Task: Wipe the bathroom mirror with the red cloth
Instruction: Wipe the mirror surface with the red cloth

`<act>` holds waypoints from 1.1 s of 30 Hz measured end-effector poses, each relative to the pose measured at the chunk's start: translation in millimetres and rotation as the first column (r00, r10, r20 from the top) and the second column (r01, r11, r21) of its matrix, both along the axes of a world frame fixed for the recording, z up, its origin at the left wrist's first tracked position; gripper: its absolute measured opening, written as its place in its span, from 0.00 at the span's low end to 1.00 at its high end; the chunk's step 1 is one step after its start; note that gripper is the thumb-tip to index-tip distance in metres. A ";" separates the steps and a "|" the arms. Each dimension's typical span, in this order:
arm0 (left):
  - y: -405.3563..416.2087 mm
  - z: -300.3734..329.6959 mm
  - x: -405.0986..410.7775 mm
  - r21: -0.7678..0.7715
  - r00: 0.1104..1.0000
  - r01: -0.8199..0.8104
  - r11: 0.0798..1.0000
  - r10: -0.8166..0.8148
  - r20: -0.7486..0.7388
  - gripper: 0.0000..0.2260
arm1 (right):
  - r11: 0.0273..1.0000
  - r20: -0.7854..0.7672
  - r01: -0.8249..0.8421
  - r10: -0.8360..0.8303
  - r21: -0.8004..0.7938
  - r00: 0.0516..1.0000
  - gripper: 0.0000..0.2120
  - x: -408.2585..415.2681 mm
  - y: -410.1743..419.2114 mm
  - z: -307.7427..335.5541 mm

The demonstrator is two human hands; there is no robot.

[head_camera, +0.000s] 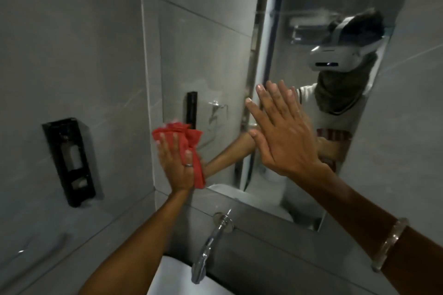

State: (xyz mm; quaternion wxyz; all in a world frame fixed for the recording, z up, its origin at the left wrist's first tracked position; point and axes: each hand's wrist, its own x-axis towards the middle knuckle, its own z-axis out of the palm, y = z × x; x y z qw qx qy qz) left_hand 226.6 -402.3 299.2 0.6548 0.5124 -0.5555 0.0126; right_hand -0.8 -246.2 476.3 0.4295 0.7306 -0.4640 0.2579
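The bathroom mirror (215, 60) covers the wall ahead, tilted in view, and reflects a person wearing a headset. My left hand (175, 163) presses a crumpled red cloth (189, 141) flat against the mirror's lower left corner, fingers spread over the cloth; a ring is on one finger. My right hand (282, 132) lies flat on the glass nearer the middle, fingers straight and together, with nothing in it. A clear bangle sits on my right forearm.
A black soap dispenser (69, 160) hangs on the grey tiled wall at the left. Below the mirror a chrome tap (206, 246) juts out over a white basin (172, 278). A grey ledge runs under the mirror's lower edge.
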 end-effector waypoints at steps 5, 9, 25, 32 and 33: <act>11.2 -3.9 -20.6 0.160 0.951 0.042 0.986 0.009 -0.308 0.36 | 0.999 -0.023 0.035 -0.036 -0.018 0.999 0.30 -47.5 23.1 -12.0; 43.6 -0.5 -76.7 0.065 0.994 0.026 0.998 -0.019 -0.108 0.41 | 0.998 0.026 0.070 -0.070 -0.008 0.997 0.30 -72.1 38.3 -16.7; 174.8 -16.1 -278.2 -0.184 0.883 0.199 0.963 -0.095 0.459 0.28 | 0.965 0.071 0.259 -0.256 -0.030 0.964 0.29 -150.2 127.6 -5.9; 136.3 87.9 -225.0 -0.312 0.768 0.260 0.914 0.000 0.640 0.29 | 0.959 0.013 0.277 -0.276 -0.062 0.961 0.30 -163.6 127.9 32.5; 130.0 113.2 -216.7 -0.313 0.773 0.244 0.918 0.011 0.635 0.30 | 0.960 0.001 0.272 -0.272 -0.073 0.962 0.30 -163.5 125.9 38.5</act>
